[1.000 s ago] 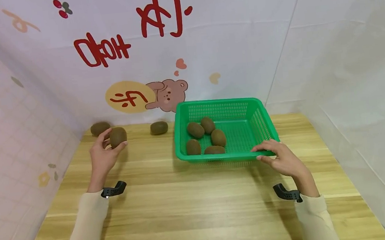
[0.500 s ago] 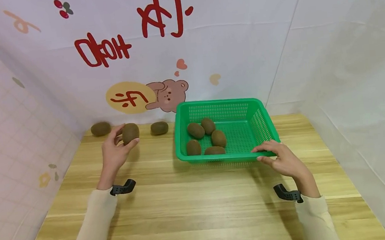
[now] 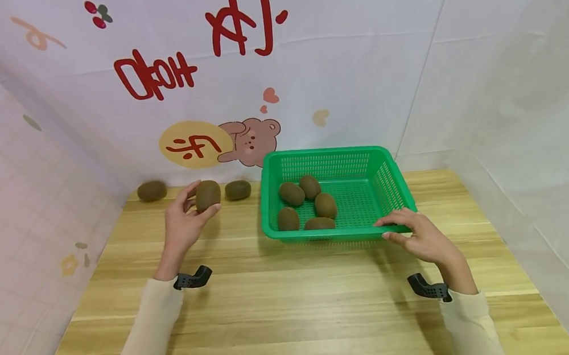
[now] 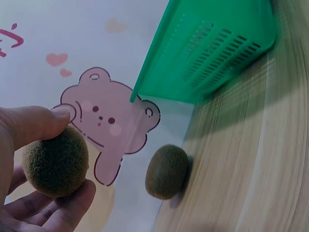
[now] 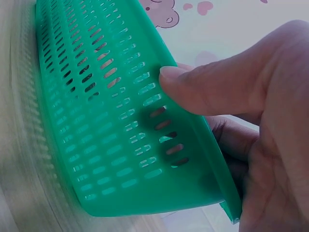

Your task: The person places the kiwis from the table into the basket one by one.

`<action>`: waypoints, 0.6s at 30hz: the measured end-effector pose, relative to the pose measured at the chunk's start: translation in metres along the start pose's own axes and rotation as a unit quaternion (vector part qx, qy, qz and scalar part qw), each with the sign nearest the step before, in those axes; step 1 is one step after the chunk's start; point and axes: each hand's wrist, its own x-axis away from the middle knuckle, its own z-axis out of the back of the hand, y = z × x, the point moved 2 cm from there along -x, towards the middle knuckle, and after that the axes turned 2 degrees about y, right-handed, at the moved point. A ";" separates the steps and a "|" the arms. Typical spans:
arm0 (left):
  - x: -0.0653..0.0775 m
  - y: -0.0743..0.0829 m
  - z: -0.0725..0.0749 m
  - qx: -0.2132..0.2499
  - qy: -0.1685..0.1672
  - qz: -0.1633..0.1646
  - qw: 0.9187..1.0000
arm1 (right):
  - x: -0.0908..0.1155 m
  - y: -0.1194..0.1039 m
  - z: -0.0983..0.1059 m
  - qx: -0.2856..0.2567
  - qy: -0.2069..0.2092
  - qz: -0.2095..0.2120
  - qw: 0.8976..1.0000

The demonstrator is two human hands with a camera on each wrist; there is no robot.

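My left hand (image 3: pixel 184 224) holds a brown kiwi (image 3: pixel 208 195) between thumb and fingers, raised above the table. In the left wrist view that fuzzy kiwi (image 4: pixel 56 162) sits under the thumb with fingers below it. Just right of the held fruit, another kiwi (image 3: pixel 237 190) lies at the table's back edge. My right hand (image 3: pixel 421 237) grips the near right rim of a green plastic basket (image 3: pixel 341 232). The right wrist view has the thumb outside the basket wall (image 5: pixel 120 121) and the other fingers over the rim, partly hidden. Several kiwis (image 3: pixel 325 206) lie in the basket's left half.
One more kiwi (image 3: pixel 152 191) lies at the back left corner of the wooden table (image 3: pixel 297 308). A white printed cloth (image 3: pixel 346 68) stands as a wall right behind the table, with further cloth walls at left and right.
My left hand has carried the kiwi to the right, away from the one in the back left corner. The right hand has kept its hold on the basket rim.
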 end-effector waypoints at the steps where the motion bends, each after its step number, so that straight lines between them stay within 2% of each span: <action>1: 0.001 0.001 -0.001 0.002 -0.001 -0.001 1.000 | 0.000 0.000 -0.001 -0.002 0.000 0.001 1.000; 6: 0.002 0.006 -0.011 0.014 -0.015 -0.004 1.000 | 0.002 0.003 -0.002 -0.002 -0.002 -0.001 1.000; 10: 0.004 0.011 -0.018 0.020 -0.026 -0.019 0.999 | 0.004 0.006 -0.004 -0.002 -0.001 -0.003 1.000; 18: 0.007 0.020 -0.034 0.030 -0.046 -0.030 0.998 | 0.005 0.008 -0.007 0.011 0.007 0.013 1.000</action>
